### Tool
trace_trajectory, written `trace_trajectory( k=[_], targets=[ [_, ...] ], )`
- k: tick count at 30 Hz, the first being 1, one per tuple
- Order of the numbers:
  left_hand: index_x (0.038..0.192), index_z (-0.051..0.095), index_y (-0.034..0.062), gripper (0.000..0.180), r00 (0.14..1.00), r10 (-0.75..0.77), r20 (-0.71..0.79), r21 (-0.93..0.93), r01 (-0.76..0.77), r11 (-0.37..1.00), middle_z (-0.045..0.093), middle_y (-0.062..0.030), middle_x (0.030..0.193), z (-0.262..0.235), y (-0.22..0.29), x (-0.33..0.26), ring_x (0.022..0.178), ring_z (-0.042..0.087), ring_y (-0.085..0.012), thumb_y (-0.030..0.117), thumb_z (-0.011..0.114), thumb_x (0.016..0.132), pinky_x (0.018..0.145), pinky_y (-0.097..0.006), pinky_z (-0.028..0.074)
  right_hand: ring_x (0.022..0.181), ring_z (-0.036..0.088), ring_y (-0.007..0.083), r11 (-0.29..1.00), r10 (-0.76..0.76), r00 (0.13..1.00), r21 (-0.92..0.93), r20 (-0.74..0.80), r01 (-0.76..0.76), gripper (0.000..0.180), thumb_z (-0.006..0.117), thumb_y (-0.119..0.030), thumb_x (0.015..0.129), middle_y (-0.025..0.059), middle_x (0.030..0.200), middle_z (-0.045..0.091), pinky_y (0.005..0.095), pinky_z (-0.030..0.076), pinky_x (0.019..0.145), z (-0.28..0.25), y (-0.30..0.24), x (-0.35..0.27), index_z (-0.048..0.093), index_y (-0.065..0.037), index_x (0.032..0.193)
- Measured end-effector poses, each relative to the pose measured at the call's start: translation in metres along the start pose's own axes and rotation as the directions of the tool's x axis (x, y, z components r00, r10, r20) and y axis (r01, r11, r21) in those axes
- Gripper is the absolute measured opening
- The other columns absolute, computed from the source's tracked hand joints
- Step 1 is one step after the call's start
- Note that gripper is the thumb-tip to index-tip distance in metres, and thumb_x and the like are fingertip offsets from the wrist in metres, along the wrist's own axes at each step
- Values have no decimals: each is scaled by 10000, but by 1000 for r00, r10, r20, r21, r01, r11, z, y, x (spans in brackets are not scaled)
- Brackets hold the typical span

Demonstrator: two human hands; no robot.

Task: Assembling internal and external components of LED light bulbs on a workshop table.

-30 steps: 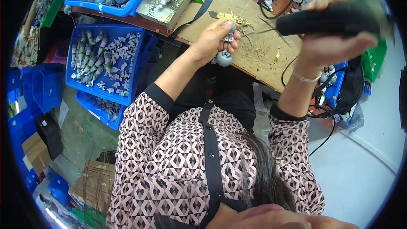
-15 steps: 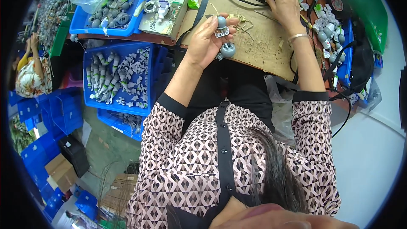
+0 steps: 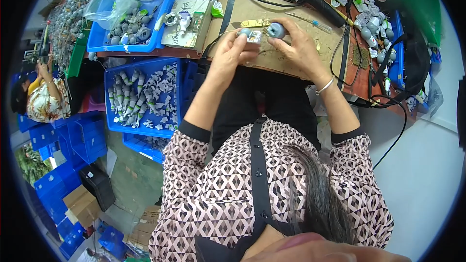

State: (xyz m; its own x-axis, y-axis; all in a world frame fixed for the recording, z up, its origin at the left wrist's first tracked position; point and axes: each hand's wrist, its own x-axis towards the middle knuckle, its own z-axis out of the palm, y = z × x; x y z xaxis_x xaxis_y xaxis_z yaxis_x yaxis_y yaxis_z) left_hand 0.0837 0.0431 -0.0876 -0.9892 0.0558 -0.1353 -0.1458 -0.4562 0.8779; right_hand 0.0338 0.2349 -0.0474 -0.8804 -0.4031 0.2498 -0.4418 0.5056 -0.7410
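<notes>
Over the front of the work board, my two hands are close together. My left hand [image 3: 232,56] pinches a small grey-and-white part [image 3: 252,36] with a bare metallic face; motion blurs its detail. Just to the right, my right hand [image 3: 300,48] grips a rounded grey housing [image 3: 276,30] between thumb and fingers. The two pieces nearly meet, and whether a wire joins them cannot be made out. Behind my right hand lies a thick black tool handle [image 3: 320,5] with a cable. A thin rod with a blue part [image 3: 314,22] rests nearby.
Grey round parts fill a blue tray [image 3: 158,43] at the left, beside a pale box-shaped device [image 3: 187,29]. Below it, a blue bin [image 3: 109,119] holds grey-and-white pieces. More parts and a black cable [image 3: 405,111] crowd the right. Another person [image 3: 48,94] sits far left.
My right hand has left the black tool handle and come toward my left hand, now gripping the grey housing that hung below it. The handle lies on the table; the whole view has shifted slightly.
</notes>
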Motion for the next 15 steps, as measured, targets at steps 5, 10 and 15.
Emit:
trace_trajectory(
  k=[5,10,15],
  targets=[
    [1167,574,-48,456,986,-137,-98,508,167,845,694,-143,886,-21,34,-19,594,658,-145,340,621,932,447,-229,482,983,605,243,987,-117,992,-104,56,122,463,684,-60,802,104,1073,580,333,490,841,-4,10,4,575,-137,1245],
    [885,653,19,187,934,343,97,921,-215,326,654,-114,856,-13,43,-14,699,630,-203,201,689,859,580,-320,490,976,601,261,964,-248,969,-105,-7,246,521,677,26,766,112,1099,539,351,496,835,-1,11,10,573,-142,1248],
    [976,613,54,247,751,433,499,807,-585,84,592,-120,997,3,29,9,975,555,-320,53,702,745,862,-402,458,993,599,300,953,-258,964,-144,68,266,514,667,50,753,126,1151,493,373,505,842,-8,1,8,551,-126,1222]
  ],
)
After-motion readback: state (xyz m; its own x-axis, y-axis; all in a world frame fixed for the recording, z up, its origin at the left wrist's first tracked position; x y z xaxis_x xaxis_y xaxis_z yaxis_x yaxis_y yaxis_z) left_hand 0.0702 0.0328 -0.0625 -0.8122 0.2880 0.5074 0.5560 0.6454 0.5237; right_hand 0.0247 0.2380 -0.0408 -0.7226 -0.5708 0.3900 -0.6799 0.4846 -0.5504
